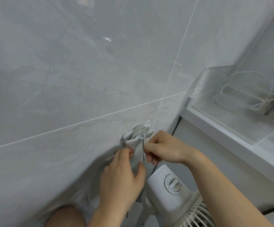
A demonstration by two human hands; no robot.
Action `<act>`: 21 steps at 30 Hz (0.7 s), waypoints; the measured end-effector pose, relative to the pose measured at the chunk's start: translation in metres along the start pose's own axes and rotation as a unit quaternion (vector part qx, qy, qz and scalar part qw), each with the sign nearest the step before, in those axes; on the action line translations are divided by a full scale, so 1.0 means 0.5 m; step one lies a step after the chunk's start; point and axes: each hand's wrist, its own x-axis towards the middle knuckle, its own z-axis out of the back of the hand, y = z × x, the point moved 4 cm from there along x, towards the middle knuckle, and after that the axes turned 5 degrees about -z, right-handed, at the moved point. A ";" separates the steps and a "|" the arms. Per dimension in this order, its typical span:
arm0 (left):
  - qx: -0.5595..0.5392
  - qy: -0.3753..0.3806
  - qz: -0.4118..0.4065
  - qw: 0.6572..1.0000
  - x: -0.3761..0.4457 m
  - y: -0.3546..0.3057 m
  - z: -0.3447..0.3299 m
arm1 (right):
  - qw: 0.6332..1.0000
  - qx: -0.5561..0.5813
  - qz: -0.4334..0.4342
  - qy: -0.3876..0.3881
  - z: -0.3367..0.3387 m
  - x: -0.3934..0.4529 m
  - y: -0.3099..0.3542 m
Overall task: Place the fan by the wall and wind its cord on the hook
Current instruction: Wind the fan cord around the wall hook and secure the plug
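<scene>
A white fan [170, 190] with a round dial knob stands close to the grey tiled wall, below my hands. Its grey cord [138, 129] is looped in several turns over a white hook [133, 141] fixed to the wall. The hanging strands run down between my hands. My left hand [123, 176] grips the lower part of the cord bundle with thumb and fingers. My right hand [162, 148] pinches the cord just beneath the hook. The fan's grille [196, 212] shows at the bottom right.
The grey marble-look wall [67, 79] fills most of the view. A white ledge [223, 133] juts out at the right, carrying a clear plastic holder [240, 99]. My knee [64, 217] is at the bottom left.
</scene>
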 end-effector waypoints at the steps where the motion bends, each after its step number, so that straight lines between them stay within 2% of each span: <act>1: 0.006 0.010 0.006 1.000 -0.001 -0.001 -0.002 | 1.000 -0.014 -0.011 0.015 -0.003 0.002 -0.005; 5: 0.002 0.018 0.017 1.000 0.003 0.001 -0.002 | 0.996 -0.064 -0.042 0.035 -0.005 0.009 -0.029; 11: -0.075 0.038 -0.004 0.996 0.001 0.004 -0.015 | 0.992 -0.119 -0.029 0.039 -0.007 0.027 -0.045; 14: -0.104 0.054 -0.027 0.993 0.002 0.000 -0.020 | 0.986 -0.151 -0.032 0.066 -0.015 0.034 -0.050; 17: -0.144 0.073 -0.037 0.986 -0.001 -0.010 -0.025 | 0.982 -0.163 -0.022 0.089 -0.027 0.039 -0.048; 21: -0.171 0.083 -0.042 0.981 -0.008 -0.013 -0.028 | 0.983 -0.166 -0.002 0.083 -0.034 0.038 -0.038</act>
